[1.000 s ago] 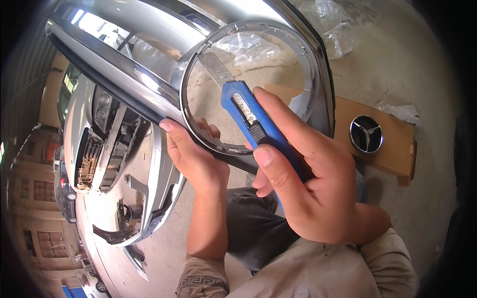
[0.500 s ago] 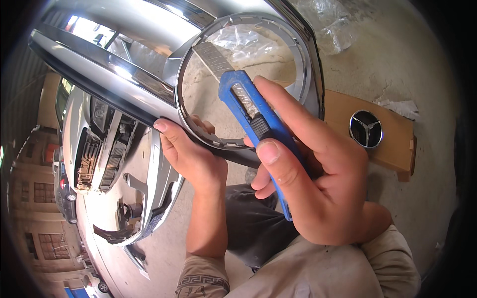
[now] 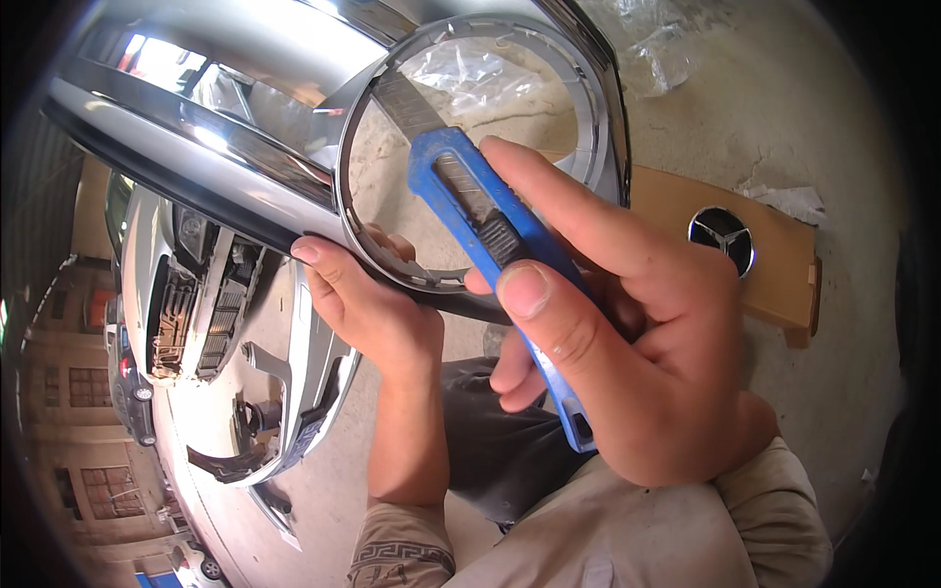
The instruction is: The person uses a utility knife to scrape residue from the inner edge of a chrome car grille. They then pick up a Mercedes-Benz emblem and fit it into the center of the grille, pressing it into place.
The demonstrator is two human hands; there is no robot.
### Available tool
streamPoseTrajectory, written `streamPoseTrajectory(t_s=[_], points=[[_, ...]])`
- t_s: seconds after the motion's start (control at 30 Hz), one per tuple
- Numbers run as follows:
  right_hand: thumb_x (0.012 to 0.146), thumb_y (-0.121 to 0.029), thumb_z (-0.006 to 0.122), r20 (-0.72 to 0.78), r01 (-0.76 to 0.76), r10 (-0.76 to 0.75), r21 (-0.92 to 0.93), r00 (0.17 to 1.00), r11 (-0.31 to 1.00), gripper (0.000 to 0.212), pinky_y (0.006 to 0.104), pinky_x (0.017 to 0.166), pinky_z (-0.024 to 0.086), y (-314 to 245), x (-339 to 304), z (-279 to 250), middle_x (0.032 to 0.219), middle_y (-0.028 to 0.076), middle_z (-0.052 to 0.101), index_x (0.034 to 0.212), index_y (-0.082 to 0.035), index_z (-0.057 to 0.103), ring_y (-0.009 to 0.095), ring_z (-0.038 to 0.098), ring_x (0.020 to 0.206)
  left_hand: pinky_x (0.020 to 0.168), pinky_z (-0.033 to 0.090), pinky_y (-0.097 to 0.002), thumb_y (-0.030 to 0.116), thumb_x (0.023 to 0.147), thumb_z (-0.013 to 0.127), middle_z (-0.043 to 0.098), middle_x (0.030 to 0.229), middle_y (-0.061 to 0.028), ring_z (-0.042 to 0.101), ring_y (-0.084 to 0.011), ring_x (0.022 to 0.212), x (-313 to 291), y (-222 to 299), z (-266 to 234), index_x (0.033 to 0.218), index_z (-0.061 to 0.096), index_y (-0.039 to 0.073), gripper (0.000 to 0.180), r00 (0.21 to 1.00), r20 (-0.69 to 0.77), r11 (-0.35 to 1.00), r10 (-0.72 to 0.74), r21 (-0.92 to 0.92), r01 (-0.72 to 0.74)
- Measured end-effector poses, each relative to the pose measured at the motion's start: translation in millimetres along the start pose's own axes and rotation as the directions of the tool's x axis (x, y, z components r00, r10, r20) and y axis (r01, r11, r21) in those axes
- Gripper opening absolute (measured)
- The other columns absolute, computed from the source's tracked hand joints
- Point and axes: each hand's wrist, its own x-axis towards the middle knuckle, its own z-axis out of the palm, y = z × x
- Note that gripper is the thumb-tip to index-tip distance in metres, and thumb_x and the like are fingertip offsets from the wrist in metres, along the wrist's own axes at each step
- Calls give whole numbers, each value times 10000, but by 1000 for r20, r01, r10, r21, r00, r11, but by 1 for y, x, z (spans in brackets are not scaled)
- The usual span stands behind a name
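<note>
A silver car grille (image 3: 186, 162) with chrome strips and a round ring opening (image 3: 343, 181) fills the upper left and middle. My left hand (image 3: 368, 304) is closed round its lower edge beside the ring, the thumb on the near side and fingertips showing through the opening. In front of the ring my right hand (image 3: 627, 323) grips a blue utility knife (image 3: 500, 255), thumb close to the black slider. The knife's blade (image 3: 407, 106) is out and points up and left, overlapping the ring's left inner edge in view; whether it touches cannot be seen.
A round black and chrome emblem (image 3: 722, 241) lies on a flat cardboard box (image 3: 784, 230) at right. Clear plastic wrap (image 3: 657, 59) is on the floor behind. At left stand a car with its front removed (image 3: 186, 294) and a detached bumper (image 3: 309, 392).
The grille and my left hand have shifted slightly left. The knife in my right hand has also moved a little left, its rear end dropping slightly.
</note>
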Motion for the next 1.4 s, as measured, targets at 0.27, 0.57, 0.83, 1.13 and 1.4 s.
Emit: streamPoseTrajectory(t_s=[0.27, 0.57, 0.83, 1.13, 1.4], points=[[973, -67, 612, 4, 91, -92, 79, 996, 993, 485, 221, 528, 506, -13, 5, 12, 911, 135, 697, 1425, 56, 487, 76, 604, 590, 593, 438, -256, 509, 1059, 415, 556, 755, -37, 521, -111, 643, -2, 10, 1, 928, 524, 58, 483, 995, 99, 979, -25, -199, 44], [899, 11, 593, 180, 324, -274, -390, 945, 862, 562, 357, 519, 486, 12, -1, 25, 756, 157, 586, 1398, 177, 393, 255, 588, 582, 625, 448, -322, 569, 1012, 486, 556, 730, -74, 517, -173, 682, 6, -6, -6, 1038, 534, 53, 519, 980, -161, 993, -119, 8, 121], [929, 11, 602, 131, 180, -162, -144, 978, 973, 535, 264, 535, 478, 19, -3, 20, 790, 115, 641, 1429, 104, 435, 145, 579, 569, 677, 470, -241, 580, 1029, 439, 614, 863, -15, 560, -90, 740, -4, 12, 2, 1047, 582, 50, 550, 979, -93, 983, -181, 5, 182], [994, -178, 590, -72, -99, 94, -71, 993, 992, 494, 230, 497, 487, -20, 1, 12, 910, 139, 706, 1418, 57, 491, 88, 580, 533, 584, 468, -253, 486, 1061, 433, 563, 775, -24, 540, -101, 629, 6, -4, -5, 950, 516, 70, 439, 999, -21, 999, -31, 18, 31], [1015, -182, 564, -127, 97, -94, 10, 987, 995, 513, 205, 497, 485, 20, -2, -16, 996, 164, 692, 1461, 36, 436, 72, 591, 557, 582, 412, -302, 490, 1046, 474, 480, 720, -21, 458, -139, 633, 11, -3, -6, 886, 508, 87, 435, 986, 62, 981, -157, -109, 163]])
